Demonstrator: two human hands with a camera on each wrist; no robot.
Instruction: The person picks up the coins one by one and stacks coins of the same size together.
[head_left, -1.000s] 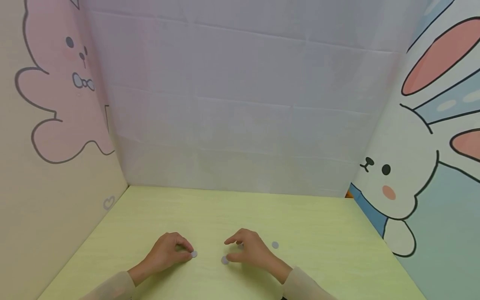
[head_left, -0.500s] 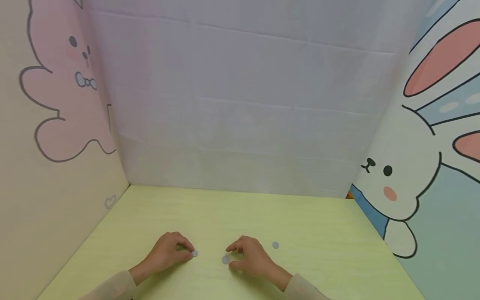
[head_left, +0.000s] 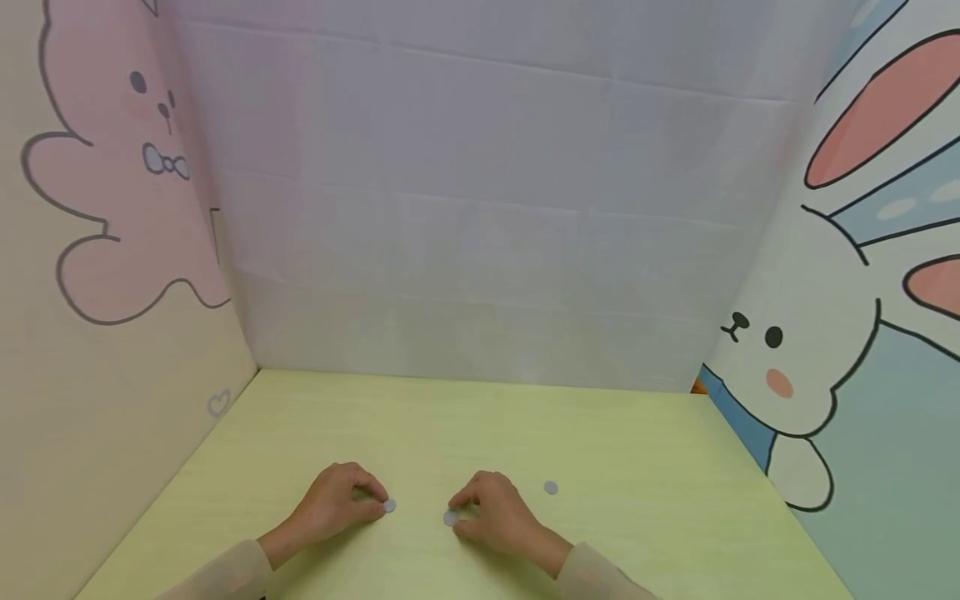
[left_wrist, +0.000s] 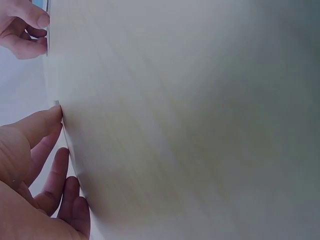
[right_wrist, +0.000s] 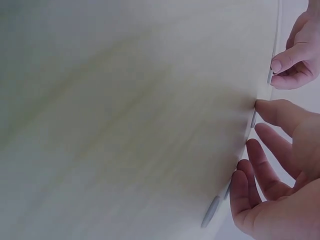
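Small flat grey discs lie on the pale yellow table top (head_left: 420, 433). My left hand (head_left: 330, 504) pinches one disc (head_left: 389, 506) at its edge between thumb and index finger; in the left wrist view a sliver of this disc (left_wrist: 57, 103) shows by the thumb tip. Facing it, my right hand (head_left: 498, 512) has thumb and index finger at opposite sides of a second disc (head_left: 451, 517). The right wrist view shows that disc (right_wrist: 253, 119) edge-on between the two fingertips, with the other fingers loosely bent above the table.
Another disc (head_left: 551, 487) lies right of my right hand. In the right wrist view a thin disc edge (right_wrist: 227, 190) shows behind the fingers, near a further disc (right_wrist: 210, 212). A plain whitish back wall (head_left: 480, 208) and printed side walls enclose the table.
My right hand has drawn back slightly, and its index finger has come down toward the thumb at the disc. My left hand keeps its pinch in place.
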